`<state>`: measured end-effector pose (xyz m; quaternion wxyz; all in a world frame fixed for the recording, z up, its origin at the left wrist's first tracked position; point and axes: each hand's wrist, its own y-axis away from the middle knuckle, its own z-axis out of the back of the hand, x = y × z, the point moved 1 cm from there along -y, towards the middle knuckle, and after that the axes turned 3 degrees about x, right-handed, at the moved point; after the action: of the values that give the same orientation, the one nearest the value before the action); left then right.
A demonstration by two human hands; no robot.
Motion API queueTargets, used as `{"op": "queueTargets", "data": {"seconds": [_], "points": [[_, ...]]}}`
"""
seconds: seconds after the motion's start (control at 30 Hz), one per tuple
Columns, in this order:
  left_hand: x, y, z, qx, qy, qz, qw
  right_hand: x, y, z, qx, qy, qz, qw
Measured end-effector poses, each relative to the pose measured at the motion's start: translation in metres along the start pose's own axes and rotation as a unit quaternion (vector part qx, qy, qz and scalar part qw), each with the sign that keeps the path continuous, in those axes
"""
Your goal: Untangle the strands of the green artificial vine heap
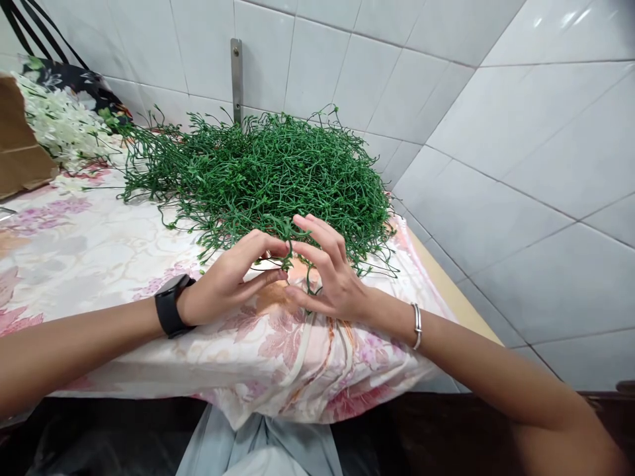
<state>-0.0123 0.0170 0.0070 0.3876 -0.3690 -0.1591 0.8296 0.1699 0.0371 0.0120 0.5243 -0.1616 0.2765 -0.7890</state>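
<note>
Between my hands, at the table's front, is a small green plastic flower stem (288,250) with thin curling branches. My left hand (241,268), a black watch at its wrist, has its fingertips closed on the stem from the left. From the right, my right hand (330,271) curls its fingers around the same stem; its index fingertip touches it and one branch hangs near the thumb. A silver bracelet circles the right wrist. Just beyond both hands lies a large tangled heap of similar green stems (297,168).
White artificial flowers (64,122) lie at the back left, next to a brown cardboard box (22,142) and a dark floral bag (94,86). A floral cloth (114,258) covers the table. Tiled walls (546,165) stand behind and to the right, with a metal bracket (237,76) at the back.
</note>
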Motion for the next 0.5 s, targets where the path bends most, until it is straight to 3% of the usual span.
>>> {"op": "queueTargets", "data": {"seconds": [0.3,0.5], "points": [[0.0017,-0.0002,-0.0023,0.006,0.023,0.050,0.998,-0.0070,0.0032,-0.0043,-0.010,-0.075,-0.009,0.997],[0.0035,-0.0003,-0.0040,0.015,0.031,0.034,0.999,-0.0084,0.0048,-0.0059,-0.039,-0.085,0.008,0.996]]}}
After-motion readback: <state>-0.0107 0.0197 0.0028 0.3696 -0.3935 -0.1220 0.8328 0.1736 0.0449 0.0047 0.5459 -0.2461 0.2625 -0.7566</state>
